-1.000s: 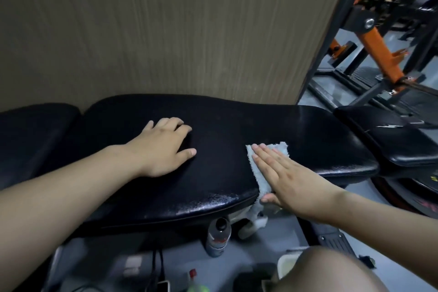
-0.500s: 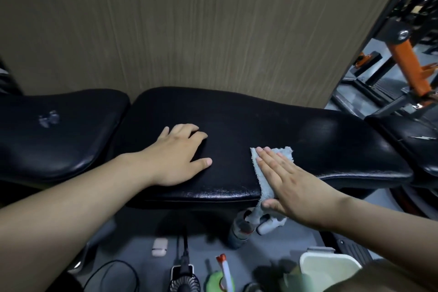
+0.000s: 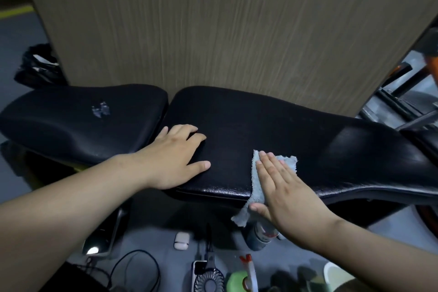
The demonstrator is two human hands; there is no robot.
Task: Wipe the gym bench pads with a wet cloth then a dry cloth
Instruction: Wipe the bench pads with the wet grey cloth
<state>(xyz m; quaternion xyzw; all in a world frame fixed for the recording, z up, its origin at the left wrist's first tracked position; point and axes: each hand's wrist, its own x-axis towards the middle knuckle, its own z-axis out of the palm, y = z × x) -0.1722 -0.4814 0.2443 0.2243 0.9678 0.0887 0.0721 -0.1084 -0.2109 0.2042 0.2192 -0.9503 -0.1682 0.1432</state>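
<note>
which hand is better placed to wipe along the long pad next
Right. The right hand lies flat on the cloth, pressing it onto the long pad, with more pad stretching to its right. The left hand rests bare near the pad's left end and holds no cloth.

We see a tall panel of beige wood grain [image 3: 225,31] as the back wall. The grey floor [image 3: 19,38] carries a yellow line [image 3: 16,12] at far left. At right stands a black metal gym frame [image 3: 398,105]. The light is dim.
</note>
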